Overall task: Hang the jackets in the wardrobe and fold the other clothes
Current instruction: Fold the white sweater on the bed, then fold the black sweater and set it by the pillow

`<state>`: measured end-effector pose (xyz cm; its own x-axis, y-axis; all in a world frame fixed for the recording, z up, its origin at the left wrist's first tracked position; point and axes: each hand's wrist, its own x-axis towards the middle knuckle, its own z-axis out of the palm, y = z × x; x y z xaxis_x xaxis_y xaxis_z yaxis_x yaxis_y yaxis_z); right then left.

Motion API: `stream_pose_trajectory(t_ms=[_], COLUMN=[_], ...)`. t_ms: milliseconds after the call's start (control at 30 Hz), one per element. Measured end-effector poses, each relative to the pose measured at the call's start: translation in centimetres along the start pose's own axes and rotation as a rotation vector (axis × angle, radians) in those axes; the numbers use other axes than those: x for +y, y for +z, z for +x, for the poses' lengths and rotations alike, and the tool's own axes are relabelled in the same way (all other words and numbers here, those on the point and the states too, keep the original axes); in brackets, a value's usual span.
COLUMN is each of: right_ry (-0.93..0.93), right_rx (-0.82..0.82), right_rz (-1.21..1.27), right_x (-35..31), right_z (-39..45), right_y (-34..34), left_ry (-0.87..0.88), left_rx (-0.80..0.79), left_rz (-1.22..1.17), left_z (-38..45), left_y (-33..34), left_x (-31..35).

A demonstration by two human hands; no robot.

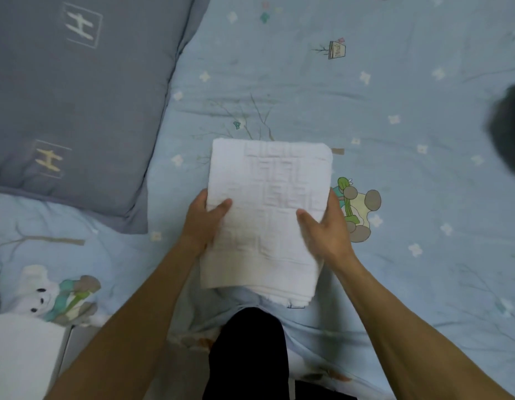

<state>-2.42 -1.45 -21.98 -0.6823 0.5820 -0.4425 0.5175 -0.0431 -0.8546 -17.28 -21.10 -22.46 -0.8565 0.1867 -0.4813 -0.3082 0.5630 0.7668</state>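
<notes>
Right now a person is leaning over a bed and holding a folded white towel with both hands. The towel is lying flat on the light blue bed cover, in the middle of the view, folded into a thick rectangle with a raised square pattern on top. The left hand is gripping the towel's left edge, with the thumb lying on top and the fingers tucked under or behind the cloth (they are hidden, so how they are curling cannot be told). The right hand is gripping the right edge the same way, thumb on top and fingers going round the side. The two hands are staying apart, one on each side of the towel. The bed cover is showing small white flowers, thin brown branches and cartoon pictures, and one cartoon animal is peeking out just beside the right hand. A big grey pillow with pale letter shapes is lying at the upper left, well apart from the towel. A dark blurry thing is sitting at the right edge. The person's black trousers are showing at the bottom, near the towel's lower edge.
</notes>
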Motion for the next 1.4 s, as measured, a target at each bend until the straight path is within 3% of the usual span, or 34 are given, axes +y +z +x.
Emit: stream_pose_trajectory(t_ms=[100,333,400,500,567,667,733,1033,1200,1400], right_ry=[-0.11,-0.156,-0.07,0.119,0.113,0.052,0.038,-0.152,-0.156,-0.099], right_rx=[0.018,0.075,0.052,-0.086,-0.117,-0.092,-0.112,-0.192,-0.034,0.193], right_rz=[0.063,0.209,0.148,-0.184,-0.355,-0.361,-0.319,-0.296,-0.238,-0.228], right_x=[-3.1,-10.0,-10.5,-9.0,-8.0,-8.0,-9.4,-14.4,-14.4,-12.9], right_z=[-0.7,1.6,3.1,4.7,4.8,4.4,3.1,-6.4,-13.5,-19.2], right_y=[0.7,6.5,8.5,9.8,9.8,8.6,6.6,-6.6,-22.5,-38.2], left_ry=[0.112,0.068,0.055,-0.007,-0.014,0.101,0.206,0.214,0.283,0.403], left_rx=[0.03,0.051,0.068,0.015,-0.012,0.077,0.103,-0.034,-0.232,-0.423], left_rz=[0.008,-0.071,0.045,0.312,0.418,0.47,0.42,0.153,0.192,0.308], left_z=[-0.7,4.2,6.2,8.0,7.9,6.1,3.2,-12.9,-23.6,-30.4], left_y=[-2.4,-10.4,-11.7,-11.8,-11.1,-10.1,-9.4,-3.9,5.7,17.2], left_x=[2.5,8.3,8.3,6.5,5.5,5.6,7.1,16.8,23.7,30.7])
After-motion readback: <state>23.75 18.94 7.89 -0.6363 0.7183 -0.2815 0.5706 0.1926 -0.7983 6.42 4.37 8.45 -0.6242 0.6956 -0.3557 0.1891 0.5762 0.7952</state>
